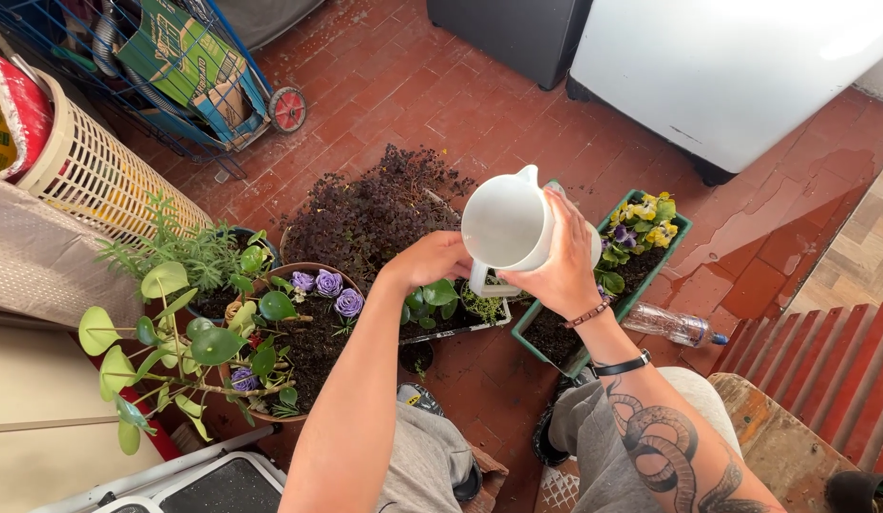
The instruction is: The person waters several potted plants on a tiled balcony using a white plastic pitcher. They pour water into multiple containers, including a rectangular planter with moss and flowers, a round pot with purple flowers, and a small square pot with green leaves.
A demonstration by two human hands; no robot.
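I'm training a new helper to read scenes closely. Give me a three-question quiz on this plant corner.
1. True or false: both hands touch the white plastic jug.
2. Which hand is on the jug's handle side: left hand or right hand?
3. The yellow and purple pansies grow in: A) the round brown clay pot, B) the long green rectangular planter, C) the cream lattice basket.

Key: 1 true; 2 left; 3 B.

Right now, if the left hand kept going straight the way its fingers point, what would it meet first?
The left hand points right, toward the white jug, so it would probably meet the jug's side first. The right hand already holds that jug; depth is unclear.
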